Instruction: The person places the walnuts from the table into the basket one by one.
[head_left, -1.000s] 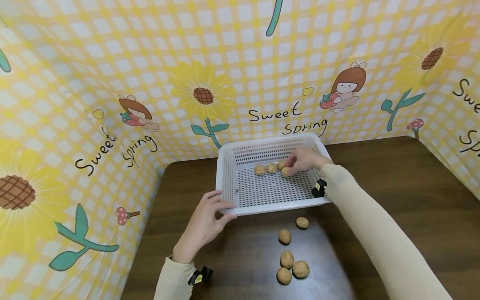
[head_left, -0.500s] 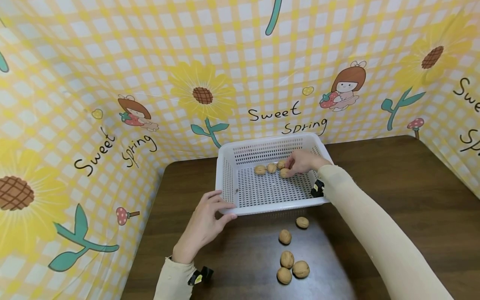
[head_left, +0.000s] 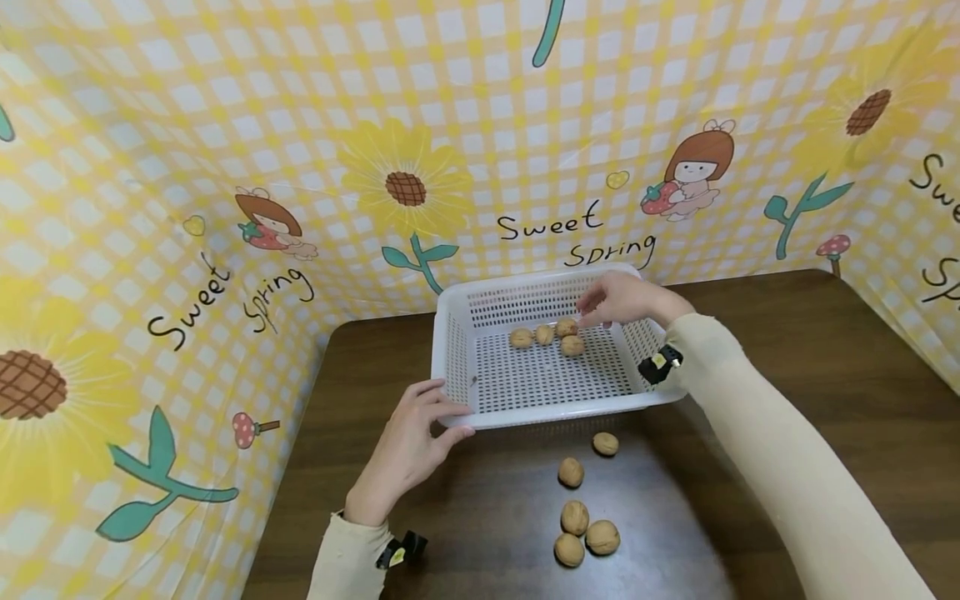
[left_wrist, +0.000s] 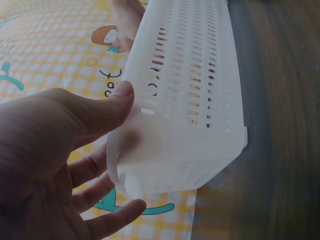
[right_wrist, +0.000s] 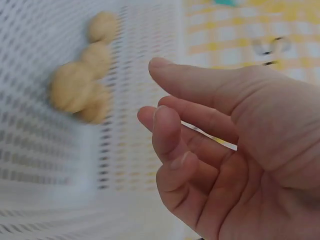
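Observation:
A white plastic basket (head_left: pixel 555 410) with slotted walls stands on the table. My left hand (head_left: pixel 408 442) grips its near left corner; the left wrist view shows the thumb (left_wrist: pixel 117 107) on the outer wall and fingers behind the rim. Several walnuts (head_left: pixel 521 338) lie together on the basket floor. My right hand (head_left: pixel 618 300) hovers over the basket's far right part, just beside the walnuts. In the right wrist view its thumb and fingers stand apart with nothing between them, and the walnuts (right_wrist: pixel 72 87) lie a short way off.
Several more walnuts (head_left: pixel 573 517) lie on the dark wooden table (head_left: pixel 780 367) in front of the basket. A yellow checked cloth (head_left: pixel 495 125) with printed flowers hangs behind and to the left, close to the basket's far side.
My right hand has let go of a walnut, which stays on the basket floor with the others, and has drawn up and to the right. The left hand keeps its place on the rim.

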